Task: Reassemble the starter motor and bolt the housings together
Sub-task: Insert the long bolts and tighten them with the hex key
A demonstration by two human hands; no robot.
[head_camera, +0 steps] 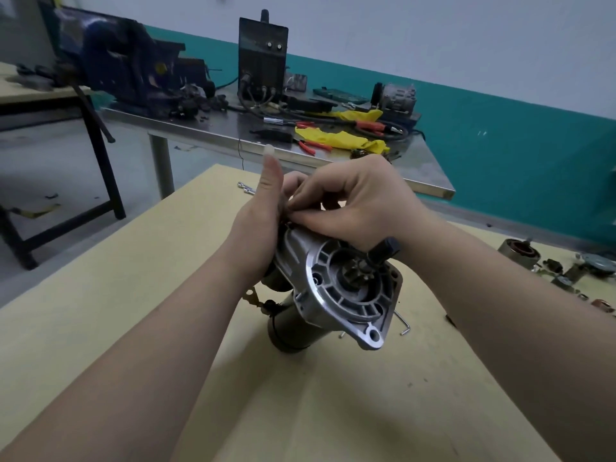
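The starter motor (340,295) stands tilted on the yellow table (133,295), its silver flanged nose housing (353,305) facing me with the pinion gear visible inside, its dark cylindrical body (286,325) below. My left hand (260,228) grips the motor's upper left side, thumb pointing up. My right hand (353,201) pinches a small part at the top edge of the housing; the part itself is hidden by my fingers. A black-handled tool (386,248) pokes out under my right hand.
An L-shaped hex key (401,323) lies right of the motor. Loose starter parts (560,268) sit at the table's right edge, a socket extension (246,188) at its far edge. Behind stands a steel bench (426,168) with vise (126,68), welder (263,58), pliers and yellow rags.
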